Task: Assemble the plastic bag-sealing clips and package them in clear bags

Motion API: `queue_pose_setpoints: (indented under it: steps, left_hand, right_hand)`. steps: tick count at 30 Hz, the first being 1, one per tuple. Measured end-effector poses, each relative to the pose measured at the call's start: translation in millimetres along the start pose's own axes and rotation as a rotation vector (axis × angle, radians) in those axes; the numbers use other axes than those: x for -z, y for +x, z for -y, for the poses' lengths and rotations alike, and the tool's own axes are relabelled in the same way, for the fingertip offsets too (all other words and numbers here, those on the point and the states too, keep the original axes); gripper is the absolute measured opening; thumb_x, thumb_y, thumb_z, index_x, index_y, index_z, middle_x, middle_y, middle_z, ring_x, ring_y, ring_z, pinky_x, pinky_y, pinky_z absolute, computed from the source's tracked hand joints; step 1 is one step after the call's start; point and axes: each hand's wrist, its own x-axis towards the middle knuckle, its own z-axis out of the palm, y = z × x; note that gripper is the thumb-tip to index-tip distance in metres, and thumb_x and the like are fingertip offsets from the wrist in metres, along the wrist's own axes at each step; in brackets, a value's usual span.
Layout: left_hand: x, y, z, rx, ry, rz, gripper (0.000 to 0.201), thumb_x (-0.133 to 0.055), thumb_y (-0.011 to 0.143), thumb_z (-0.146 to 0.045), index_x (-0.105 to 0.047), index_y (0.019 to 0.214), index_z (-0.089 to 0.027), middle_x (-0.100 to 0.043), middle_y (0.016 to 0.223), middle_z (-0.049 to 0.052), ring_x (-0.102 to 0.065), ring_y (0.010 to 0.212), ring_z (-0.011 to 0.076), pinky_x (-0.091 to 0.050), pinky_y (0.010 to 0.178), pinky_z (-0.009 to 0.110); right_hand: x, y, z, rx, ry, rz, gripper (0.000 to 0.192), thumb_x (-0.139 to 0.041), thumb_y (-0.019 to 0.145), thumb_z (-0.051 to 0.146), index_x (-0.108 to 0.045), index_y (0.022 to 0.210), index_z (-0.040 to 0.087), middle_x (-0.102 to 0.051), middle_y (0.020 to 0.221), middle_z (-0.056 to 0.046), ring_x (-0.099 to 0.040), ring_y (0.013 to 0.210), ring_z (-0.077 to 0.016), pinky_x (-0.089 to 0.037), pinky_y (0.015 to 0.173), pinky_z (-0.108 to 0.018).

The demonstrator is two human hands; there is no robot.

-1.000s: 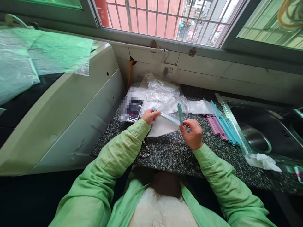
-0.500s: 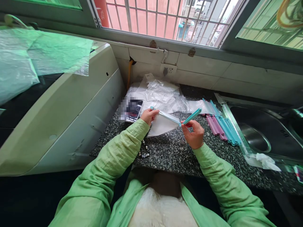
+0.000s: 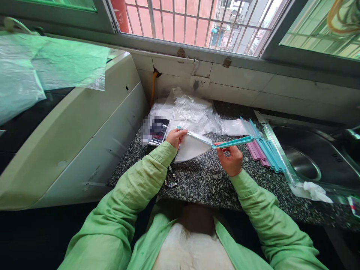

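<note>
A clear plastic bag point(image 3: 192, 148) hangs between my hands over the counter, with a light-blue strip along its top edge. My left hand point(image 3: 176, 137) is closed in a pinch on the bag's upper left corner, where a blue tip of the strip sticks out. At the other corner my right hand point(image 3: 231, 159) pinches a long blue bag clip point(image 3: 236, 141) close to its joint. The clip's free arm points right, swung away from the bag. Several blue clips point(image 3: 271, 152) and pink clips point(image 3: 256, 153) lie in a row beyond my right hand.
Loose clear bags point(image 3: 192, 108) are heaped against the tiled wall. A phone point(image 3: 159, 130) lies left of them, and a beaded string point(image 3: 171, 183) near my left sleeve. On the right is a steel sink point(image 3: 300, 161) with a crumpled tissue point(image 3: 316, 191) at its edge.
The clip's free arm has swung down to the right, from slanting upward to nearly level. Both hands have stayed almost in place on the bag and clip.
</note>
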Motion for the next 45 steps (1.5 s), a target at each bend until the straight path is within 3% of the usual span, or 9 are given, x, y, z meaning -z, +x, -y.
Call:
queue_pose_setpoints:
  steps: [19,27,33,45]
  left_hand:
    - [-1.0,-2.6,-2.2,0.034,-0.15,-0.006,0.024,-0.064,0.056,-0.011,-0.04,0.053,-0.015,-0.031,0.039,-0.01,-0.027,0.031,0.0,-0.013,0.032,0.015]
    - [-2.6,-3.9,0.1,0.026,-0.156,-0.008,0.024,-0.066,0.056,-0.01,-0.043,0.053,-0.014,-0.033,0.041,-0.009,-0.029,0.032,0.0001,-0.015,0.032,0.015]
    - [-1.6,-3.2,0.4,-0.006,-0.094,-0.009,0.024,-0.066,0.057,-0.012,-0.043,0.051,-0.014,-0.031,0.04,-0.009,-0.025,0.032,-0.0002,-0.011,0.033,0.016]
    - [4.2,2.0,8.1,-0.143,0.2,0.09,0.033,-0.071,0.055,-0.035,-0.046,0.046,-0.015,-0.034,0.037,-0.008,-0.029,0.035,0.0025,-0.02,0.038,0.02]
  right_hand:
    - [0.3,0.2,0.7,-0.012,0.311,-0.016,0.012,-0.058,0.077,0.018,-0.057,0.089,0.021,-0.068,0.087,-0.004,-0.064,0.076,-0.0157,-0.054,0.067,-0.03]
    - [-2.8,-1.3,-6.5,-0.019,0.268,0.023,0.011,-0.06,0.075,0.021,-0.056,0.086,0.021,-0.066,0.082,-0.003,-0.062,0.073,-0.0148,-0.053,0.067,-0.03]
    - [-2.4,2.2,-8.3,-0.003,0.128,0.073,0.011,-0.059,0.075,0.025,-0.06,0.085,0.021,-0.066,0.081,-0.003,-0.059,0.069,-0.0142,-0.051,0.067,-0.031]
    - [-3.7,5.4,-16.4,0.005,0.123,0.074,0.008,-0.06,0.076,0.027,-0.059,0.078,0.019,-0.063,0.076,-0.003,-0.056,0.061,-0.0123,-0.049,0.062,-0.027]
